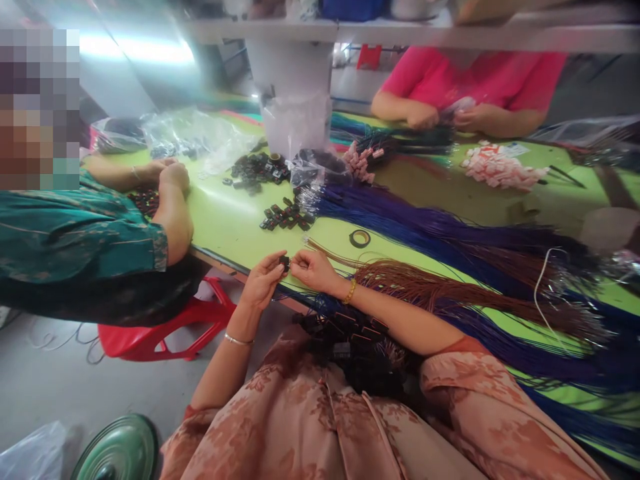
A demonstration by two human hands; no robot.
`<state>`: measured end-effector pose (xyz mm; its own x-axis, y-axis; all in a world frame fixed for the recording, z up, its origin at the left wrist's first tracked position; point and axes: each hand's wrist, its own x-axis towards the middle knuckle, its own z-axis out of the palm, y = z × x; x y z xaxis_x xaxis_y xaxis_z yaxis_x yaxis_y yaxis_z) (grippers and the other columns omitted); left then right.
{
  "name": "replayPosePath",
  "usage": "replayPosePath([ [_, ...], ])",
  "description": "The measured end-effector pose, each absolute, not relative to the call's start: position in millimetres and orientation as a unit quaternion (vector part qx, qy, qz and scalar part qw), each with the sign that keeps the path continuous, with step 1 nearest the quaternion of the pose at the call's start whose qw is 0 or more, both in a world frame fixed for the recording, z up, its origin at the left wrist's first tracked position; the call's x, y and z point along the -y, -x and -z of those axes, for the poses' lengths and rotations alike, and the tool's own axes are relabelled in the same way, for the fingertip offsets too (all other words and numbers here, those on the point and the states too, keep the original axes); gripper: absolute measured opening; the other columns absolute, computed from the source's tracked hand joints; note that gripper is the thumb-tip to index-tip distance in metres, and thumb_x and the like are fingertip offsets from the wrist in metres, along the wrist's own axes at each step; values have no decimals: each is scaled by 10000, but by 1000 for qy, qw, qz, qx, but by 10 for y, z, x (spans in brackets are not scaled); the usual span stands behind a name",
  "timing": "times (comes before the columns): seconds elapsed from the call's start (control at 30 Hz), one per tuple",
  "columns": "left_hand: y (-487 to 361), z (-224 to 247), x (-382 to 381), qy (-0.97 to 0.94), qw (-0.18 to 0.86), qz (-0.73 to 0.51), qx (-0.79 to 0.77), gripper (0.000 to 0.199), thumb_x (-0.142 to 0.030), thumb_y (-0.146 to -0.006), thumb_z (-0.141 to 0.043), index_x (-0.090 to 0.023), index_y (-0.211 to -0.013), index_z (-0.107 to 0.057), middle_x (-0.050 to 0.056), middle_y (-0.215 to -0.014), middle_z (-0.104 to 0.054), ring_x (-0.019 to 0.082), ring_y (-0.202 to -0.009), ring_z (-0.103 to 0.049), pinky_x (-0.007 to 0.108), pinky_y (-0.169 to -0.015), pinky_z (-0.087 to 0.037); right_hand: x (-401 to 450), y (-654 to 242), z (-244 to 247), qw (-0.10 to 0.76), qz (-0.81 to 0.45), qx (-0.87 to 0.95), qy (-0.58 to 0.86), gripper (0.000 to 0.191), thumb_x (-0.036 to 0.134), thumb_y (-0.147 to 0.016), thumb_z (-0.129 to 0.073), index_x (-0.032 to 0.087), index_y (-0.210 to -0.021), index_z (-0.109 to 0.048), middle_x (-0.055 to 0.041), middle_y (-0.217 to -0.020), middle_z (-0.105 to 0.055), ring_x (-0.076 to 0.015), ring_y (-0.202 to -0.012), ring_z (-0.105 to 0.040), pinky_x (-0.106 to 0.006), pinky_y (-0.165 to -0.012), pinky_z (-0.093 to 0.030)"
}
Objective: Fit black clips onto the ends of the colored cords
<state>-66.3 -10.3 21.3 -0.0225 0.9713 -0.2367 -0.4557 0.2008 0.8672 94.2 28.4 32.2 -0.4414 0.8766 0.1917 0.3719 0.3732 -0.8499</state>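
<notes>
My left hand (262, 283) pinches a small black plastic connector housing (285, 263) between thumb and fingertips. Close against its right side is my right hand (317, 272), fingers closed in a pinch; what they hold is too small to make out. Brown wires (400, 280) with metal tips lie beside and under my right forearm. Several more black connector housings (283, 215) sit on the green tabletop (225, 230) beyond my hands. In my lap rests a heap of black housings (345, 333) with wires attached.
Long blue wires (400, 220) stretch to the right. A tape roll (359, 238) lies near them. Pink connectors (500, 167) are piled farther back. One co-worker in a teal sleeve (115, 220) sits left; another in a pink shirt (475, 83) works opposite. A red stool (170, 327) stands at left.
</notes>
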Motion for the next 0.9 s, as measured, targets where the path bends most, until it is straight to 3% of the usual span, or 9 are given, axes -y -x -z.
replayPosePath([
  [0.23,601,-214,112,-260,636,-565,-457,368,-163,-635,-792,-154,-994,-712,22,-829,-674,66,-668,-591,176,-659,-496,-266,-971,-337,300,-264,839,369,114,225,-827,-510,167,-765,-586,-18,-693,-589,-119,-623,-463,-245,-614,-303],
  [0.6,529,-283,154,-264,613,-570,-479,390,-168,-565,-821,-149,-943,-729,-3,-738,-645,58,-632,-565,166,-623,-481,-283,-977,-317,278,-266,843,375,136,209,-839,-505,163,-749,-597,-16,-680,-609,-116,-599,-466,-243,-592,-286],
  [0.73,609,-313,173,-277,604,-557,-498,355,-149,-571,-780,-147,-922,-733,1,-745,-637,74,-643,-562,173,-594,-477,-401,-1069,-359,281,-269,802,454,188,230,-894,-450,164,-842,-618,-25,-745,-646,-128,-643,-512,-241,-614,-321],
  [0.9,709,-285,180,-285,604,-531,-521,336,-142,-569,-747,-139,-905,-735,18,-766,-655,81,-645,-567,173,-585,-481,-503,-1167,-337,140,-201,819,518,118,195,-829,-525,172,-834,-640,-91,-879,-673,-195,-777,-574,-277,-635,-342],
])
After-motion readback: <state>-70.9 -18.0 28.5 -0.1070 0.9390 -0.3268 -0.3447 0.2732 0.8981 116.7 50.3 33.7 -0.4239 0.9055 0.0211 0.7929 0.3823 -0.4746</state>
